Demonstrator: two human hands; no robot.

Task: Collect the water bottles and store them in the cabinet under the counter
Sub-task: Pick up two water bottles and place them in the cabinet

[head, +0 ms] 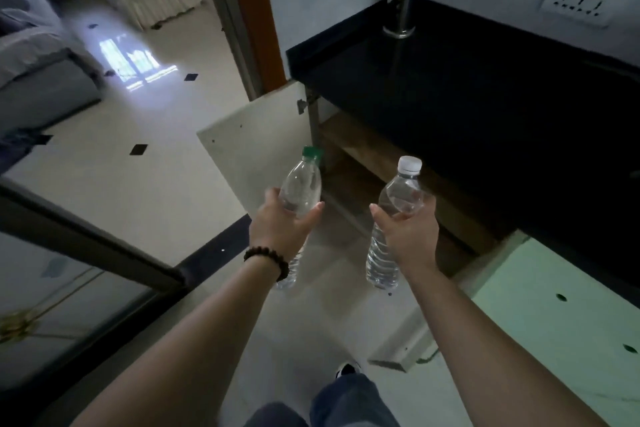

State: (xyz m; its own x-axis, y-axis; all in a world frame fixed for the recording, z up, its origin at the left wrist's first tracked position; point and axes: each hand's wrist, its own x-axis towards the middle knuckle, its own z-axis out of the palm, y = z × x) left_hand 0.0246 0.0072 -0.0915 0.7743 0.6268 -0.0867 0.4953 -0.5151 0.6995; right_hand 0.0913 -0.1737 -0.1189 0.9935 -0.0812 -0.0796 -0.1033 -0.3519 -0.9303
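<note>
A person's left hand [282, 225] and right hand [405, 236], each grip closed around a water bottle [300, 191] [398, 198], approach the open cabinet [363, 163] beneath the black bench [485, 97], ready to lower both inside.

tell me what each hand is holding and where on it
The left hand grips the green-capped bottle around its middle; the right hand grips the white-capped bottle around its middle.

Cabinet opening [349, 163]: at 12 o'clock from both hands, unblocked.
Left door [256, 135]: swung open at 11 o'clock.
Right door [540, 302]: open at 4 o'clock.
Counter [485, 87]: overhangs at 1 o'clock.
</note>
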